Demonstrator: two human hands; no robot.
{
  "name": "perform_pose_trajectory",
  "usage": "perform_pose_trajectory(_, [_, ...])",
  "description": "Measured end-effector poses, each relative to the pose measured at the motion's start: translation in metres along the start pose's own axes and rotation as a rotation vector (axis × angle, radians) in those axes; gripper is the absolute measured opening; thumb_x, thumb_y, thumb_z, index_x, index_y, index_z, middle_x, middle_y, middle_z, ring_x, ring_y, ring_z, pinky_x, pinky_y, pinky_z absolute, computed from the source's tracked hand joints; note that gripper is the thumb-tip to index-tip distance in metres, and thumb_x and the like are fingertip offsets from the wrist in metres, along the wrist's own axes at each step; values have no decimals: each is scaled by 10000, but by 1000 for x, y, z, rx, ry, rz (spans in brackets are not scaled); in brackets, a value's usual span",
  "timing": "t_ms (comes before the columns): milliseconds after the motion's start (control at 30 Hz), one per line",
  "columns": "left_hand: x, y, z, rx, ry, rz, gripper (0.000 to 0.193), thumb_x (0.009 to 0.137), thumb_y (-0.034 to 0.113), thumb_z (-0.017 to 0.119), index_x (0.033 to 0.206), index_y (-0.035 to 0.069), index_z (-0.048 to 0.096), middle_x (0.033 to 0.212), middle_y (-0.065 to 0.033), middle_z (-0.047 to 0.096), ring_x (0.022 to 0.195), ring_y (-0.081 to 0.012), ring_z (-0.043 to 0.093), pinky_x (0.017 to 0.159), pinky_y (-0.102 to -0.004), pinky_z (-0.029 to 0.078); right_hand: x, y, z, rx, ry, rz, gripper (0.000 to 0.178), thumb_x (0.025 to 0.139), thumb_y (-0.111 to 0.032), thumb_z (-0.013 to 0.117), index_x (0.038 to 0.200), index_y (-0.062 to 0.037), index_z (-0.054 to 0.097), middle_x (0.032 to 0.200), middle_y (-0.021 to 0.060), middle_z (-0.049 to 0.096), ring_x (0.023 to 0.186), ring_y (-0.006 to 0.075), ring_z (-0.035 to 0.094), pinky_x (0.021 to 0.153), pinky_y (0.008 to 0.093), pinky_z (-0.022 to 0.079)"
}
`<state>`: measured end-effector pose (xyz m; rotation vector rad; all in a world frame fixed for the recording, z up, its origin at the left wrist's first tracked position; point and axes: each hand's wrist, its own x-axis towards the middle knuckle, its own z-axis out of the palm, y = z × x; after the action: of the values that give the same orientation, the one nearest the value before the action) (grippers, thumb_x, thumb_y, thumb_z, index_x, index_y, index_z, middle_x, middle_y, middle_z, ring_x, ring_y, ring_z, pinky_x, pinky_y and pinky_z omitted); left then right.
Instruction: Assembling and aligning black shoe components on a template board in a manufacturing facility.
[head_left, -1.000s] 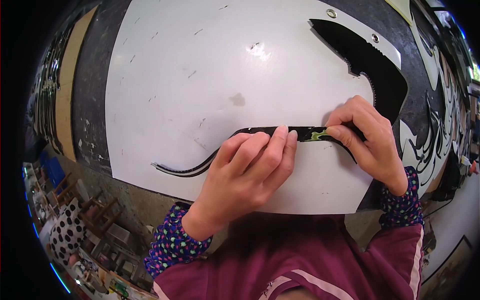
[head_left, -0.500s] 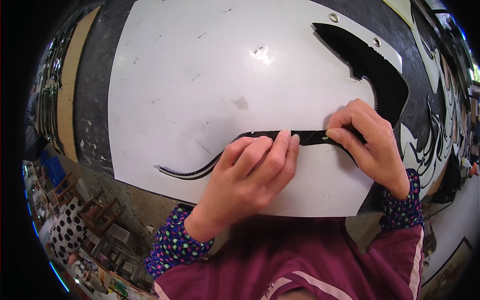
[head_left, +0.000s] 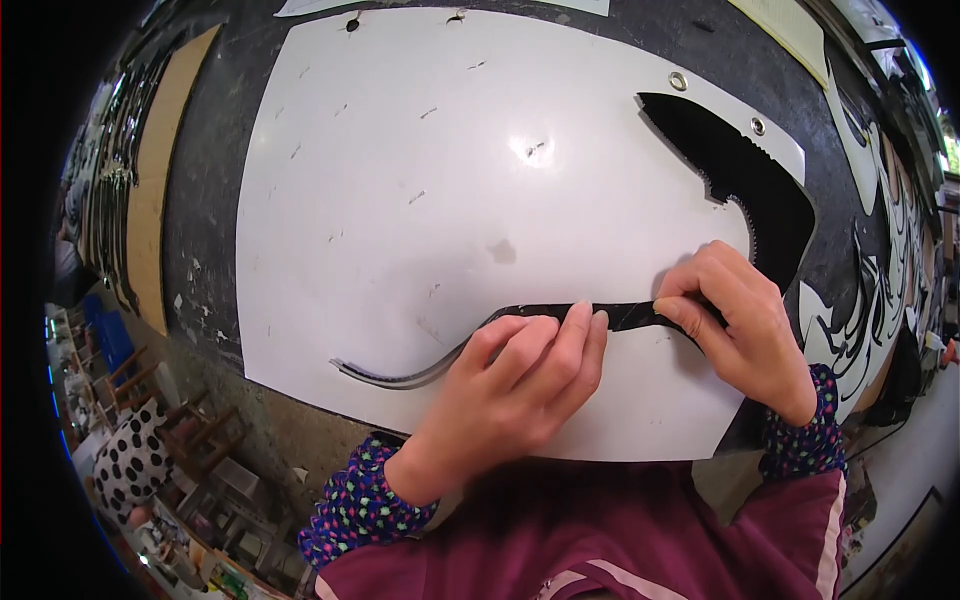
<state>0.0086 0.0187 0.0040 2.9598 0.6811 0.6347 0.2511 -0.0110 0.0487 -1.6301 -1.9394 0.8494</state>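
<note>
A narrow, curved black strip [head_left: 630, 316] lies across the near part of a white sheet [head_left: 360, 220]. Its thin left tail bends down and then up to a tip, showing a pale line along its edge. The fingers of my left hand [head_left: 510, 390] are closed over the middle of the strip. Farther right, my right hand [head_left: 738, 325] pinches it between thumb and bent fingers, which hide part of it. Beyond the right hand lies a wide, bent black piece [head_left: 765, 180] with small notches along its edges.
Two metal eyelets, one of them a ring [head_left: 678, 81], sit near the sheet's upper right edge. Many black curved strips lie on brown cardboard [head_left: 182, 170] at left. Cut-out white sheets [head_left: 850, 300] are at right on the dark table [head_left: 205, 220]. Stools [head_left: 205, 430] stand below left.
My view has shifted, so the sheet and both black pieces appear lower in the picture. Both hands keep their places on the strip. A small yellowish fleck beside the right thumb no longer shows.
</note>
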Motion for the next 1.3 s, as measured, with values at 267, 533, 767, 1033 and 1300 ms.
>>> perform_pose_trajectory(267, [2, 2, -4, -31, -41, -23, 290, 853, 44, 665, 1135, 89, 714, 1210, -21, 634, 1019, -155, 532, 819, -296, 501, 1, -1, 0, -2, -5, -7, 103, 835, 11, 693, 893, -15, 613, 807, 101, 588, 760, 287, 567, 674, 369, 465])
perform_pose_trajectory(533, [3, 2, -7, -45, -59, -25, 310, 856, 42, 666, 1160, 91, 703, 1215, -36, 636, 1014, -165, 538, 824, -310, 505, 1, -3, -1, -5, -3, -17, 101, 832, 26, 676, 885, -16, 601, 794, 100, 585, 755, 288, 559, 675, 371, 458])
perform_pose_trajectory(767, [2, 1, -2, -35, 1, 13, 283, 871, 72, 609, 1146, 71, 679, 1169, -58, 635, 997, -170, 555, 858, -317, 485, 0, -1, 1, -7, 1, -29, 95, 840, 24, 660, 891, -21, 593, 800, 98, 577, 762, 287, 552, 682, 374, 453])
perform_pose_trajectory(1033, [2, 0, 0, -47, 13, 18, 206, 854, 55, 626, 1059, 70, 649, 1184, -86, 652, 1016, -187, 570, 852, -325, 496, -2, -1, 3, -12, 15, -29, 101, 846, 22, 651, 904, -24, 582, 802, 97, 569, 760, 282, 546, 678, 376, 446])
perform_pose_trajectory(1300, [2, 1, -5, -40, -21, 16, 289, 858, 53, 634, 1132, 133, 678, 1209, -74, 634, 1016, -190, 548, 844, -324, 503, -3, 0, 6, -12, 32, -38, 104, 843, 24, 650, 896, -23, 573, 809, 98, 565, 749, 280, 541, 671, 375, 444])
